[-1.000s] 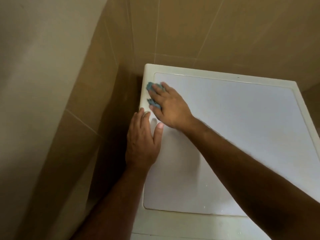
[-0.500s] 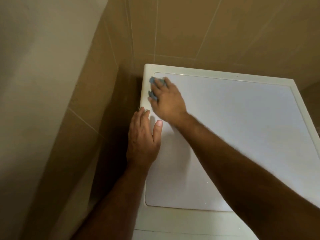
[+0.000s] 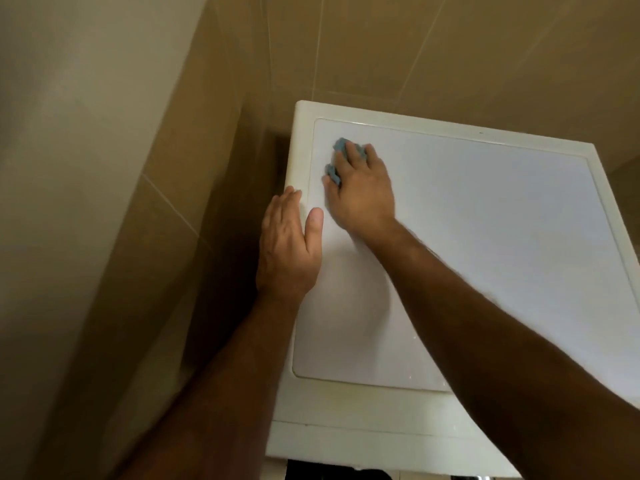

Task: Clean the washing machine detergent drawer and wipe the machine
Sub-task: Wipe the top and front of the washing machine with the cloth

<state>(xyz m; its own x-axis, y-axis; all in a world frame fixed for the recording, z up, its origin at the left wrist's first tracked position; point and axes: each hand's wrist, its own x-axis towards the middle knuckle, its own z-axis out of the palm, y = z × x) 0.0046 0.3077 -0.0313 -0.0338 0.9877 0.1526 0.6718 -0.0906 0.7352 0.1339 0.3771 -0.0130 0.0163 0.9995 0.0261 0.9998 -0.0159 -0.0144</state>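
- Right hand (image 3: 362, 188) with blue cloth (image 3: 341, 147) now sits further onto the white top panel (image 3: 485, 237) of the washing machine, off the left rim it covered a second ago.
- Cloth now lies wholly on the panel, near its far left corner.
- View shifts slightly; the machine's front edge now shows.
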